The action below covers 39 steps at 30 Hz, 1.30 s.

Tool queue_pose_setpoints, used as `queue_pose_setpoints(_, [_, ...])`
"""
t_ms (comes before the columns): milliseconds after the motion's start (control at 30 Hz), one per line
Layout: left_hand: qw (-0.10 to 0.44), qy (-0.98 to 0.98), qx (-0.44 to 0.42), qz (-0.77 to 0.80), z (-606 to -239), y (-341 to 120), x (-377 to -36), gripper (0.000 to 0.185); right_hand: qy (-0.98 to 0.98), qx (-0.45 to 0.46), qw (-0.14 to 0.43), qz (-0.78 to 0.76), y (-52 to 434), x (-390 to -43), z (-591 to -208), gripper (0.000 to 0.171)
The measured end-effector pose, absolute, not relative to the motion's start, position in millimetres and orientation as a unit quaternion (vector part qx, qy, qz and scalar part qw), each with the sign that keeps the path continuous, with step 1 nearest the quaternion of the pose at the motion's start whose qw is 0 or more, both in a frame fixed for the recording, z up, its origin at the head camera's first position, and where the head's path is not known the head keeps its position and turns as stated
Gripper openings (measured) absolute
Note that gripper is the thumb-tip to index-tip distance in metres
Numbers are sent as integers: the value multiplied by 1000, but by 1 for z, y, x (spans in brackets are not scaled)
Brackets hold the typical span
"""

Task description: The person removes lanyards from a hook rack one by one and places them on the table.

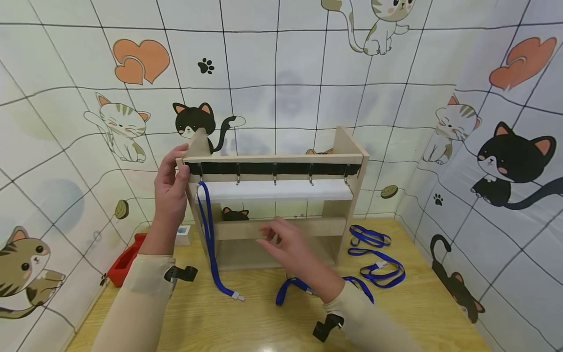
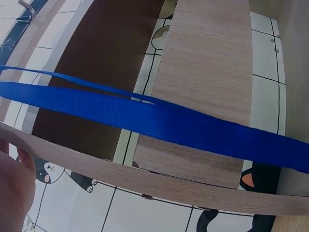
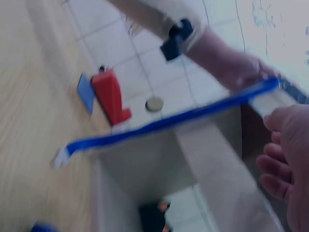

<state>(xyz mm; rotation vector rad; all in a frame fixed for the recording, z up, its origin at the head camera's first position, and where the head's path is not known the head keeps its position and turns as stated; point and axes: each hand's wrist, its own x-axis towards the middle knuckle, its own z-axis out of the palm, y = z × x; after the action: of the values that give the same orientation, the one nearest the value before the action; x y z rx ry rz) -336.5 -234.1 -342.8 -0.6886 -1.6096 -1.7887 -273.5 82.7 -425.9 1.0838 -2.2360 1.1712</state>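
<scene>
A light wooden rack (image 1: 281,229) stands on the table, with a dark strip (image 1: 257,168) and several metal hooks along its upper front. My left hand (image 1: 172,188) grips the rack's upper left side, thumb in front. From the leftmost hook hangs a blue lanyard (image 1: 211,244), its white clip end (image 1: 238,296) reaching the table. In the left wrist view, the lanyard's strap (image 2: 193,125) crosses in front of the shelves. My right hand (image 1: 288,243) hovers before the lower shelf, fingers loosely bent and holding nothing. Beneath the right forearm lies another blue lanyard (image 1: 283,291), partly hidden.
More blue lanyards (image 1: 382,281) lie on the table right of the rack. A red container (image 1: 125,261) and a small white box (image 1: 183,235) stand at the left. Cat-patterned cloth walls (image 1: 281,73) enclose the wooden table (image 1: 246,327) at the back and sides.
</scene>
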Motion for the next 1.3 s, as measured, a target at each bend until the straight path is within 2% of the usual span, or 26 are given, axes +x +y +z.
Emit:
queue_pose_setpoints(300, [329,-609,-271,-669,-341,-236,-340,35,-789,347,189,470,12,-276,-393,25])
queue_pose_setpoints(533, [327,-597,-272,-680,-339,-239,-340,36,-800,310,186,479,-26,-277,-383,39])
queue_pose_setpoints(867, [325,-593,-274,-684,-341,-239,-341,36,-856,239,243,389,-61,-274,-383,47])
queue_pose_setpoints(1067, [327,-594,-271,-684,-341,-240,-341,36,-854,234,281,370,-73,-276,-385,43])
queue_pose_setpoints(1300, [326,-601,-267,-679,-340,-240,-340,36,-841,237,266,407,-78,-280,-393,21])
